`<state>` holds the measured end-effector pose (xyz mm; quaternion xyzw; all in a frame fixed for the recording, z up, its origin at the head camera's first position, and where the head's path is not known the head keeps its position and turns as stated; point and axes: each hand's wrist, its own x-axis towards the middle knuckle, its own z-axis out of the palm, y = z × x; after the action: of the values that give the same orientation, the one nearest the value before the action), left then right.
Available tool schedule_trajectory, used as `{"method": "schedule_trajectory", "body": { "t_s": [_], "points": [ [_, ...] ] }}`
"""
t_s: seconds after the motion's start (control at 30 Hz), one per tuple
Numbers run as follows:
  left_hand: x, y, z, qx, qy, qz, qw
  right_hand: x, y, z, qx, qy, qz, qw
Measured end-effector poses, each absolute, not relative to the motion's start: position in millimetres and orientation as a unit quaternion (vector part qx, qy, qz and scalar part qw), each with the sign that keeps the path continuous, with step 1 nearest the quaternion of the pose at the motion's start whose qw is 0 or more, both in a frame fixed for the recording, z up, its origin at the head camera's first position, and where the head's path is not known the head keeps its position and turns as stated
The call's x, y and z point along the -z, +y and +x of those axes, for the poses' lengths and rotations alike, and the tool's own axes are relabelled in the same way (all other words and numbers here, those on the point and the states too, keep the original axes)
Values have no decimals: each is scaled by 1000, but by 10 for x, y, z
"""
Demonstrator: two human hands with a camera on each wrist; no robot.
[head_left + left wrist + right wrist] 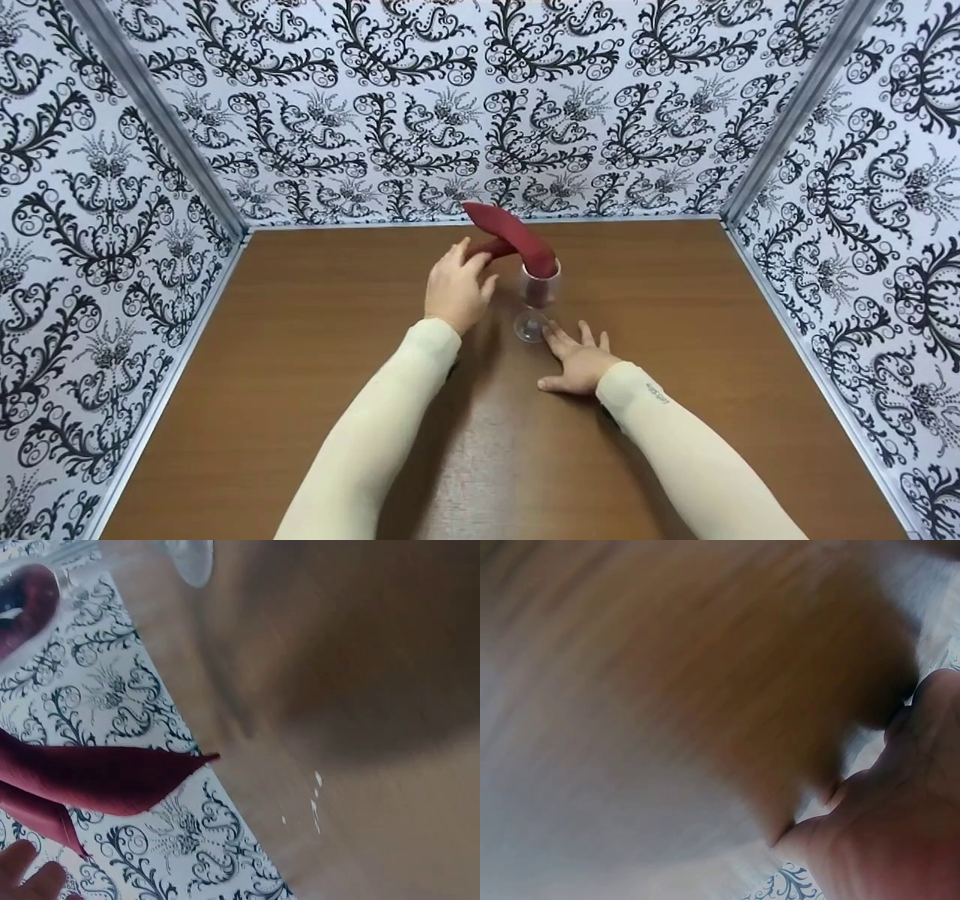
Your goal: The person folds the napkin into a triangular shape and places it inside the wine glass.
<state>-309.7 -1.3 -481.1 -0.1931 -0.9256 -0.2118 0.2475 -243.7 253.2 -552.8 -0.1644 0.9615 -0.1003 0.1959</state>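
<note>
A stemmed glass (534, 296) stands upright on the wooden table, with a dark red folded cloth napkin (517, 232) tucked into its bowl. Two pointed ends of the napkin hang out over the rim to the left. My left hand (456, 289) is raised beside the lower end, its fingers loosely bent and overlapping that end in the head view. In the left wrist view, its fingertips (34, 874) show just apart from the napkin's tips (112, 776). My right hand (581, 367) lies low on the table with fingers spread, index fingertip at the edge of the glass's foot.
The brown wooden table (337, 300) is bounded by white walls (420, 112) with a black scroll pattern and grey corner strips. The back wall rises a short way behind the glass. The right wrist view is blurred.
</note>
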Motion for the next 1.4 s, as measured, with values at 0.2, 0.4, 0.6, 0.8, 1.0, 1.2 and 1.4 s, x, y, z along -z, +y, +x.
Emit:
{"method": "schedule_trajectory", "body": {
  "t_s": [0.2, 0.4, 0.6, 0.8, 1.0, 1.2, 1.4],
  "points": [
    [4824, -70, -3197, 142, -953, -237, 123, 5532, 2516, -2437, 101, 961, -166, 195],
    [4837, -46, -3303, 100, -965, -235, 60, 5534, 2510, -2442, 100, 962, -166, 191],
    [4819, -50, -3326, 89, -963, -246, 73, 5515, 2506, -2425, 102, 961, -167, 197],
    [4834, -107, -3287, 106, -945, -262, 164, 5504, 2506, -2417, 104, 960, -171, 196],
    [4816, -126, -3246, 190, -921, -244, 238, 5494, 2503, -2415, 103, 961, -173, 190],
    [4797, -92, -3228, 222, -917, -210, 256, 5493, 2507, -2416, 106, 961, -171, 192],
    [4843, -101, -3226, 184, -883, -254, 350, 5429, 2457, -2409, 82, 965, -158, 195]
  ]
}}
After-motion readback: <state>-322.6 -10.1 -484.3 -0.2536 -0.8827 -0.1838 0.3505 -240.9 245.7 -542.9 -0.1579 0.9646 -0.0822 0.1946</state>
